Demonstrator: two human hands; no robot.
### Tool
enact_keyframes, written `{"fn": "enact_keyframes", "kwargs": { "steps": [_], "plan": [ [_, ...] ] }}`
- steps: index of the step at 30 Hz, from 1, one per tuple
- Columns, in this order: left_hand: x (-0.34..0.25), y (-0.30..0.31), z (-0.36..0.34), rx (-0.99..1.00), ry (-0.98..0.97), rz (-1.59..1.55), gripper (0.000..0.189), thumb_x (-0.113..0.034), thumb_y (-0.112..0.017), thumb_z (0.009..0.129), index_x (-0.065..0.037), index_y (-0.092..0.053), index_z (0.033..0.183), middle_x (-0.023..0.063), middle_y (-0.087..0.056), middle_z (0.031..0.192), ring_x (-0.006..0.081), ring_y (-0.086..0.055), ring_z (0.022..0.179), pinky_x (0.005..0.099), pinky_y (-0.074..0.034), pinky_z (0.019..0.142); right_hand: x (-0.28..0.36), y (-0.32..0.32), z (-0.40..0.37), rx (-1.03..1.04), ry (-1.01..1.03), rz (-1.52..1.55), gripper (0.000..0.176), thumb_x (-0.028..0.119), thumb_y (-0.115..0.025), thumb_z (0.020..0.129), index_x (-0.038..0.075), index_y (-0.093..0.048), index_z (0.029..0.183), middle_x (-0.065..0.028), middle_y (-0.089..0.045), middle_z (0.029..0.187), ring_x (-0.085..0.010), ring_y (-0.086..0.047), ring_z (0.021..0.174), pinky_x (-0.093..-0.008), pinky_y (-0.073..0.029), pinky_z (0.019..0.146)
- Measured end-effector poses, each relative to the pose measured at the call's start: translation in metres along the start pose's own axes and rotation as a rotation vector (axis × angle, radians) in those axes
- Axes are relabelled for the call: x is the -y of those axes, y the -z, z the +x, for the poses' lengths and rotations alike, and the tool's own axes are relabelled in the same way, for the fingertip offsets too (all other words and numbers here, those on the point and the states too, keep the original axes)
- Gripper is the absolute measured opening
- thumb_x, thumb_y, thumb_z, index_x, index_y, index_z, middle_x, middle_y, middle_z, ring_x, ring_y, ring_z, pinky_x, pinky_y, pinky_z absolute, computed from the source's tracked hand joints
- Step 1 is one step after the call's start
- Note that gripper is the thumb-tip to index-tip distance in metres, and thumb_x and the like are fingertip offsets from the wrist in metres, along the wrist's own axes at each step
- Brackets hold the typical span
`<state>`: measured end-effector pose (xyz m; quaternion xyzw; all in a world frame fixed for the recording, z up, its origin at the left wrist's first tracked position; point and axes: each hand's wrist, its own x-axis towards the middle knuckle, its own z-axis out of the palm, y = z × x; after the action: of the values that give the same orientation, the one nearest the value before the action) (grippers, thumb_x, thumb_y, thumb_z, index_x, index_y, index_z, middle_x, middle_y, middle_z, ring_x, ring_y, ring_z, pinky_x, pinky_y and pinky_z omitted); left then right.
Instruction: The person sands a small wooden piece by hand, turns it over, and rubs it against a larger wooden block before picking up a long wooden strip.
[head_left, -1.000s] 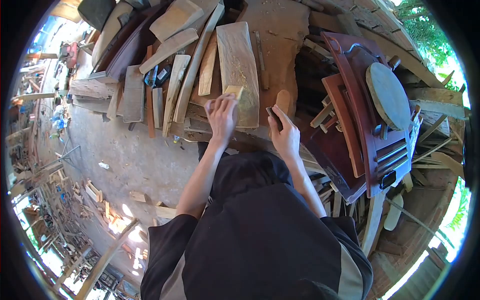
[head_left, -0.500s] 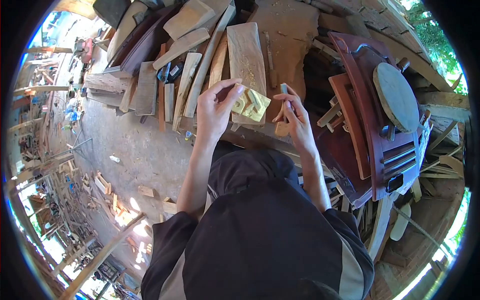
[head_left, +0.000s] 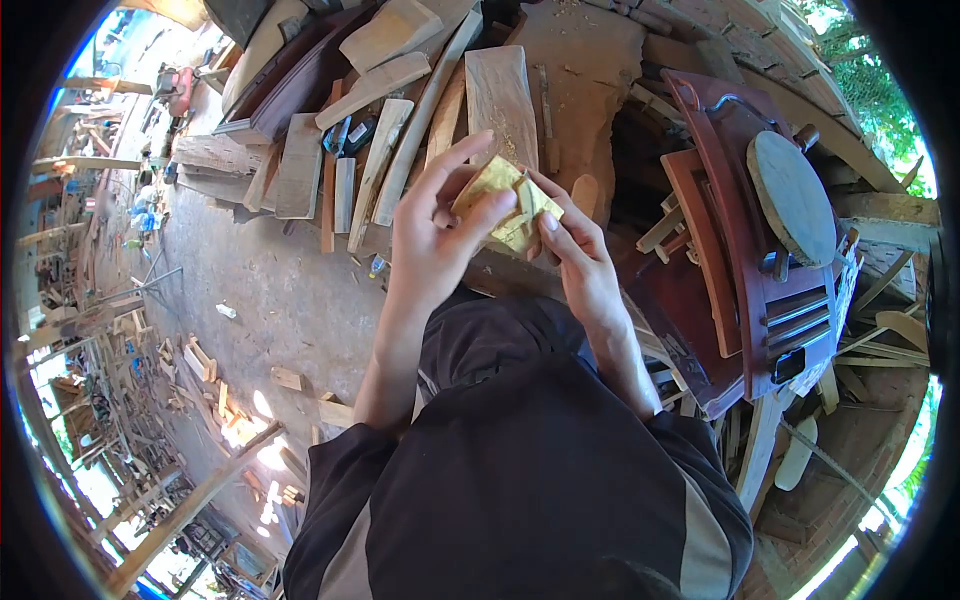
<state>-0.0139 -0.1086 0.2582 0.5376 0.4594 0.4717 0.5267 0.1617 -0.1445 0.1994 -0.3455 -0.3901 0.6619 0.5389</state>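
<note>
My left hand [head_left: 432, 230] is closed around a small yellow carved wooden block [head_left: 500, 190], the thumb pressed on its face and the index finger raised above it. My right hand [head_left: 585, 255] pinches the block's right side between thumb and fingers. A raised shape shows on the block's face, partly covered by my thumb. Just behind my right hand sticks up a rounded tan wooden end [head_left: 585, 195]; whether my hand holds it is hidden. Beyond the block lies a flat board [head_left: 500, 85] with shavings on it.
Wood offcuts [head_left: 375, 85] lie piled at the left of the bench [head_left: 570, 60]. To the right stand dark red furniture panels [head_left: 715, 240] with a round wooden disc [head_left: 792, 198]. A blue-and-black tool [head_left: 350, 138] lies among the offcuts. Wood scraps [head_left: 200, 360] litter the concrete floor [head_left: 270, 290].
My right hand has moved left onto the block; the slim wooden-handled tool it held is no longer plainly visible. The block has turned, and my left thumb now presses across its face.
</note>
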Motion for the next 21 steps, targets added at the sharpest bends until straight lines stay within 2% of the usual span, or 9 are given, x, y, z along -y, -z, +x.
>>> {"fn": "enact_keyframes", "kwargs": {
  "steps": [2, 5, 7, 11, 16, 17, 19, 20, 21],
  "plan": [
    [-0.002, -0.006, -0.007, 0.049, -0.137, 0.037, 0.055, -0.005, -0.07, 0.096, 0.002, -0.05, 0.146, 0.0094, -0.066, 0.126, 0.01, -0.065, 0.106, 0.0253, -0.053, 0.092, 0.002, -0.006, -0.001, -0.01, -0.004, 0.082, 0.039, 0.024, -0.055, 0.108, 0.001, -0.06, 0.138, -0.0082, -0.047, 0.152, -0.0082, -0.054, 0.106, -0.025, -0.046, 0.085],
    [-0.002, -0.004, -0.012, 0.127, -0.198, 0.141, 0.064, -0.005, -0.07, 0.095, 0.003, -0.042, 0.152, 0.0115, -0.061, 0.137, 0.0124, -0.063, 0.116, 0.0278, -0.052, 0.098, 0.006, -0.013, -0.005, -0.036, 0.005, 0.074, 0.047, 0.031, -0.046, 0.111, 0.0, -0.051, 0.147, -0.0061, -0.054, 0.144, -0.0081, -0.054, 0.107, -0.0248, -0.045, 0.085],
    [-0.007, -0.003, -0.014, 0.15, -0.202, 0.154, 0.065, -0.003, -0.069, 0.095, 0.004, -0.041, 0.153, 0.0129, -0.061, 0.138, 0.014, -0.062, 0.118, 0.0288, -0.051, 0.1, 0.006, -0.014, -0.006, -0.03, -0.024, 0.112, 0.055, 0.037, -0.041, 0.112, -0.001, -0.045, 0.151, -0.004, -0.06, 0.134, -0.0075, -0.053, 0.108, -0.0245, -0.044, 0.086],
    [-0.006, 0.001, -0.015, 0.2, -0.158, 0.159, 0.069, -0.004, -0.071, 0.093, 0.003, -0.039, 0.154, 0.0152, -0.061, 0.137, 0.0154, -0.063, 0.117, 0.0297, -0.051, 0.099, 0.006, -0.014, -0.006, -0.045, -0.033, 0.089, 0.057, 0.041, -0.038, 0.112, -0.001, -0.046, 0.15, -0.0034, -0.061, 0.131, -0.0078, -0.053, 0.109, -0.0248, -0.043, 0.088],
    [-0.006, -0.002, -0.017, 0.23, -0.18, 0.187, 0.076, -0.006, -0.072, 0.092, 0.001, -0.032, 0.158, 0.0158, -0.059, 0.138, 0.0173, -0.06, 0.122, 0.032, -0.049, 0.103, 0.012, -0.018, -0.007, -0.053, 0.0, 0.102, 0.054, 0.037, -0.044, 0.111, -0.002, -0.048, 0.148, -0.0071, -0.058, 0.141, -0.0108, -0.051, 0.127, -0.0269, -0.039, 0.105],
    [-0.006, -0.003, -0.017, 0.233, -0.177, 0.181, 0.077, -0.006, -0.072, 0.092, 0.001, -0.031, 0.158, 0.0159, -0.057, 0.14, 0.0176, -0.058, 0.124, 0.0327, -0.047, 0.105, 0.012, -0.017, -0.007, -0.055, -0.001, 0.1, 0.054, 0.037, -0.044, 0.111, -0.002, -0.048, 0.148, -0.0071, -0.058, 0.141, -0.0108, -0.051, 0.127, -0.0269, -0.039, 0.105],
    [-0.007, -0.004, -0.018, 0.234, -0.175, 0.173, 0.078, -0.007, -0.072, 0.092, 0.0, -0.03, 0.158, 0.016, -0.055, 0.142, 0.018, -0.056, 0.127, 0.0334, -0.046, 0.107, 0.01, -0.015, -0.006, -0.066, 0.01, 0.073, 0.044, 0.03, -0.055, 0.108, -0.001, -0.059, 0.139, -0.0095, -0.053, 0.148, -0.0135, -0.049, 0.134, -0.03, -0.036, 0.112],
    [-0.007, -0.005, -0.019, 0.231, -0.144, 0.124, 0.077, -0.006, -0.072, 0.092, 0.001, -0.032, 0.157, 0.0159, -0.053, 0.143, 0.018, -0.054, 0.128, 0.0331, -0.045, 0.107, 0.01, -0.013, -0.005, -0.066, 0.01, 0.071, 0.044, 0.03, -0.055, 0.108, -0.001, -0.059, 0.139, -0.0095, -0.053, 0.148, -0.0135, -0.049, 0.134, -0.03, -0.036, 0.112],
    [-0.008, -0.005, -0.02, 0.228, -0.11, 0.075, 0.075, -0.006, -0.072, 0.091, 0.001, -0.034, 0.156, 0.0158, -0.051, 0.145, 0.0181, -0.053, 0.129, 0.0328, -0.045, 0.107, 0.01, -0.011, -0.006, -0.067, 0.024, 0.077, 0.038, 0.027, -0.06, 0.105, -0.001, -0.065, 0.131, -0.0094, -0.052, 0.149, -0.0144, -0.049, 0.133, -0.0315, -0.037, 0.111]
  ]
}}
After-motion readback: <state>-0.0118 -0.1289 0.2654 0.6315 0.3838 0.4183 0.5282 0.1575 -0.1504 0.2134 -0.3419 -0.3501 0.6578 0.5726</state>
